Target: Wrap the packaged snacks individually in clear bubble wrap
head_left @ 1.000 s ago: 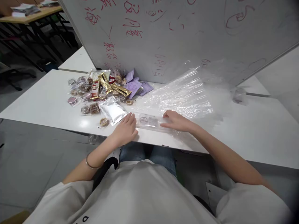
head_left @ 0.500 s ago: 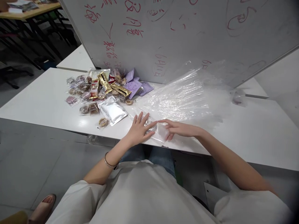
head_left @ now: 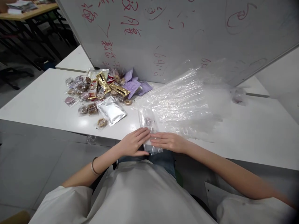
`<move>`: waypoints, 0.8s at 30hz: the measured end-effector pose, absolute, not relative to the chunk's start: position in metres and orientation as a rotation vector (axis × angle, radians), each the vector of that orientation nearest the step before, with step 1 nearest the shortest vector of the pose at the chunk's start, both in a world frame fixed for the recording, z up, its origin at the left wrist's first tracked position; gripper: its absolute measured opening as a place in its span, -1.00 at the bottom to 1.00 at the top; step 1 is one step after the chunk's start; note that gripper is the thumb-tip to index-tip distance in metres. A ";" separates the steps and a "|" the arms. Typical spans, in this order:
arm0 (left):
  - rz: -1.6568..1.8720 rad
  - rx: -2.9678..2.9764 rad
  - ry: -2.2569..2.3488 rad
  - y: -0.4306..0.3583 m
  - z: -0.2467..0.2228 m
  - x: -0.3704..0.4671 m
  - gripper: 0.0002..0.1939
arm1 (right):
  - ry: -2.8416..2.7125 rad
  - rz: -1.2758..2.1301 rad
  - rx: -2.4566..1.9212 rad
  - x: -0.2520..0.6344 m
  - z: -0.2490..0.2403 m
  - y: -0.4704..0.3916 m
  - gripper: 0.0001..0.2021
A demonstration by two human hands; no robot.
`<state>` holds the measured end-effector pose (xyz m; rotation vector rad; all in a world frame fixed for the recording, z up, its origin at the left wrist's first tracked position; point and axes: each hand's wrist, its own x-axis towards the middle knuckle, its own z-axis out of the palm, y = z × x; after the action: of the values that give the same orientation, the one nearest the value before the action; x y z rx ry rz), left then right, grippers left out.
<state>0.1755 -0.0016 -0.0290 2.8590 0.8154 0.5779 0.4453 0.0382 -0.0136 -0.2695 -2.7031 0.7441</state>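
A clear plastic bag (head_left: 144, 117) lies at the table's front edge, its near end hanging over. Inside shows a small wrapped piece, too unclear to name. My left hand (head_left: 135, 141) rests on the bag's left side with fingers stretched out and thumb apart. From the right, my right hand (head_left: 169, 142) lays its straight fingers flat on the bag, fingertips close to those of the left. Just beyond, a wide stack of clear plastic bags (head_left: 179, 99) spreads over the table.
To the left is a heap of wrapped snacks (head_left: 81, 85), with gold sachets (head_left: 119, 89), purple packets (head_left: 133, 87) and a silver pouch (head_left: 112, 110). A whiteboard (head_left: 182, 40) stands behind. At the right lies a small wrapped item (head_left: 238, 97).
Both hands have come nearer to my body, and the bag has shifted toward me so its end overhangs the edge. My right hand has flattened its fingers onto it.
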 end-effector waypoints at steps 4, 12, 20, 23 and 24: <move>0.572 2.867 0.999 -0.016 -0.038 0.181 -0.23 | -2.511 0.837 -0.405 0.442 -0.017 0.034 -0.72; 0.859 2.503 1.286 -0.021 -0.043 0.203 -0.73 | -2.192 1.162 -1.274 0.426 -0.005 0.034 -0.71; 0.671 2.819 1.247 -0.022 -0.054 0.203 -0.38 | -2.162 1.484 -1.439 0.416 0.017 0.050 -0.76; 0.613 2.947 1.177 -0.018 -0.051 0.200 -0.30 | -2.215 1.403 -1.490 0.418 0.019 0.058 -0.70; 0.640 2.975 1.172 -0.017 -0.050 0.199 -0.33 | -2.192 1.302 -1.550 0.418 0.020 0.062 -0.67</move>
<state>0.1987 -0.0173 -0.0501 2.9746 1.1719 0.6404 0.4180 0.0622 0.0196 -1.5496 -2.1918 1.3015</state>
